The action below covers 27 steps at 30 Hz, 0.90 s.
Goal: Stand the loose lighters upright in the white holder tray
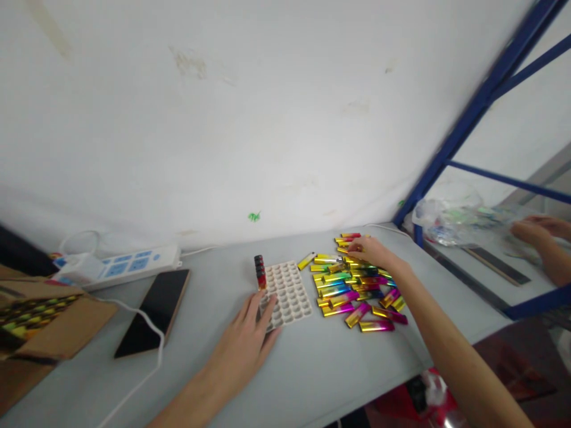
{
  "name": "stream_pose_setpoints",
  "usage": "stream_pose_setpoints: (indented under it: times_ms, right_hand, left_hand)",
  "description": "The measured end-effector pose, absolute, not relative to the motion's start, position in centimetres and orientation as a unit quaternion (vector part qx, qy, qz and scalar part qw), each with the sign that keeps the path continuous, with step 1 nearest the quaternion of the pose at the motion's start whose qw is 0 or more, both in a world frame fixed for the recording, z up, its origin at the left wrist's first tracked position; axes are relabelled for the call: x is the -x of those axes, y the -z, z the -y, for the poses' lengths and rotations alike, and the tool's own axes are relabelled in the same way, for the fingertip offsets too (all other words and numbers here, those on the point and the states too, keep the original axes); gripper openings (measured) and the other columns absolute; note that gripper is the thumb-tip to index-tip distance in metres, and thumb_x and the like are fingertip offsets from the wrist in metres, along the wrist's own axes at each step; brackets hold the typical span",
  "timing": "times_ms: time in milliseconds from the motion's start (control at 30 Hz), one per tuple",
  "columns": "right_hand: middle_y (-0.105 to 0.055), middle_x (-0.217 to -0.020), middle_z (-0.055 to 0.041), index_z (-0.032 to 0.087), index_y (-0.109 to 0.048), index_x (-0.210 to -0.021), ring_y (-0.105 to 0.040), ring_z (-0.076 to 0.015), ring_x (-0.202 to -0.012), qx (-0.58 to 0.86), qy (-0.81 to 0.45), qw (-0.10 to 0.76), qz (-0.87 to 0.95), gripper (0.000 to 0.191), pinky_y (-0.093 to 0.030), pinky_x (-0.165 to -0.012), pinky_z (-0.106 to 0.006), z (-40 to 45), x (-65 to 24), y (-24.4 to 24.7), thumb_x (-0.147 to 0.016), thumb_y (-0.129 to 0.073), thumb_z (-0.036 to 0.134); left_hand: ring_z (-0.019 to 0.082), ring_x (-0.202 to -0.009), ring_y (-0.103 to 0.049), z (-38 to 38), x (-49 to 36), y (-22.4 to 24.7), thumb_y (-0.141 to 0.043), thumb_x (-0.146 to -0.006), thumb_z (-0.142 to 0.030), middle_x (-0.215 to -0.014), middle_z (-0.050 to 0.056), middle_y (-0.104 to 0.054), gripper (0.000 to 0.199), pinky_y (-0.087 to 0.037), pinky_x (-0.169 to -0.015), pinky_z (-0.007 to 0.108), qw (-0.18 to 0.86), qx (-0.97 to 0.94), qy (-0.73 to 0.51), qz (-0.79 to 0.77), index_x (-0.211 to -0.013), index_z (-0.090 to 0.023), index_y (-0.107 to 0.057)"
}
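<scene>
A pale tray (292, 291) with rows of round-cornered holes lies on the grey table. Several small red lighters with black tops (260, 270) stand upright in a line along its left edge. My left hand (250, 333) rests at the tray's near left corner, fingers spread and touching it. On the right side of the tray is a loose pile of shiny gold lighter casings (336, 291), shading into pink, blue, green and red. At the pile's far side, my right hand (368, 251) has its fingers curled down onto the casings; what its fingertips pinch is hidden.
To the left lie a dark phone (154, 312), a white power strip (134, 266) with a cable, and an open cardboard box (57, 327) of black-and-yellow items. A blue metal frame (464, 125) rises on the right. Beyond it, another person's hands (542, 232) are near plastic bags (446, 220).
</scene>
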State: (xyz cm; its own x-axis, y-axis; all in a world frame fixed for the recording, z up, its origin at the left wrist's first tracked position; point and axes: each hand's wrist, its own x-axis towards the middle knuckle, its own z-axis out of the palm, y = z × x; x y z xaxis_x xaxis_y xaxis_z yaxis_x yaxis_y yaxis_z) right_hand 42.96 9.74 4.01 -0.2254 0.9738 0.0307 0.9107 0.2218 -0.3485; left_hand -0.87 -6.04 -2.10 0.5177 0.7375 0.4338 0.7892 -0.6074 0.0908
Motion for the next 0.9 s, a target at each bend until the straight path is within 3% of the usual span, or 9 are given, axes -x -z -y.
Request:
stream_pose_setpoints:
  times_ms: [200,300,467,567,733,900]
  right_hand:
    - [-0.085,-0.101,-0.0118,0.019,-0.078,-0.089,-0.077,-0.0259,-0.094,0.615,-0.123,0.118,0.77,0.007,-0.054,-0.086,-0.033,-10.3,-42.2,-3.9,-0.091,-0.08,0.026]
    - [-0.084,-0.105,-0.0124,0.02,-0.073,-0.096,-0.077,-0.0253,-0.097,0.615,-0.12,0.165,0.762,0.012,-0.055,-0.089,-0.035,-10.1,-41.1,-4.4,-0.097,-0.077,0.032]
    - [-0.077,-0.082,-0.0006,0.023,-0.07,-0.113,-0.07,-0.0195,-0.071,0.524,-0.247,0.358,0.733,0.036,-0.056,-0.071,-0.032,-7.7,-36.6,-6.1,-0.099,-0.073,0.055]
    - [-0.079,-0.094,-0.0047,0.022,-0.077,-0.107,-0.069,-0.0202,-0.08,0.465,-0.3,0.456,0.697,0.043,-0.055,-0.071,-0.031,-5.8,-32.5,-6.8,-0.092,-0.08,0.062]
    - [-0.076,-0.086,-0.003,0.021,-0.079,-0.094,-0.066,-0.0179,-0.076,0.385,-0.5,0.509,0.585,0.05,-0.056,-0.073,-0.032,-4.2,-25.8,-6.6,-0.084,-0.087,0.069]
    - [-0.079,-0.108,-0.0074,0.024,-0.07,-0.095,-0.074,-0.022,-0.092,0.331,-0.61,0.503,0.515,0.053,-0.062,-0.084,-0.038,-3.4,-21.6,-5.6,-0.086,-0.082,0.075]
  left_hand:
    - [0.034,-0.135,-0.069,5.9,0.8,2.1,-0.049,-0.115,-0.047,-0.149,0.018,-0.065,0.053,-0.066,-0.108,0.048,0.065,0.869,0.221,0.438,-0.161,-0.021,-0.056]
    - [0.034,-0.136,-0.069,5.9,0.8,2.1,-0.049,-0.115,-0.047,-0.149,0.018,-0.065,0.052,-0.067,-0.106,0.047,0.064,0.869,0.221,0.439,-0.161,-0.021,-0.057]
    - [0.034,-0.137,-0.068,6.1,0.8,2.0,-0.05,-0.115,-0.046,-0.152,0.017,-0.064,0.053,-0.065,-0.109,0.049,0.06,0.87,0.218,0.439,-0.163,-0.023,-0.055]
    - [0.035,-0.138,-0.067,6.2,0.7,1.8,-0.05,-0.115,-0.046,-0.152,0.017,-0.063,0.054,-0.065,-0.108,0.049,0.052,0.869,0.216,0.443,-0.163,-0.023,-0.055]
    - [0.036,-0.14,-0.066,6.4,0.5,1.5,-0.051,-0.115,-0.045,-0.154,0.019,-0.062,0.054,-0.065,-0.109,0.051,0.039,0.868,0.208,0.448,-0.163,-0.021,-0.055]
    - [0.037,-0.139,-0.066,6.5,0.2,1.2,-0.051,-0.115,-0.045,-0.152,0.022,-0.062,0.054,-0.065,-0.108,0.052,0.036,0.87,0.198,0.451,-0.161,-0.017,-0.056]
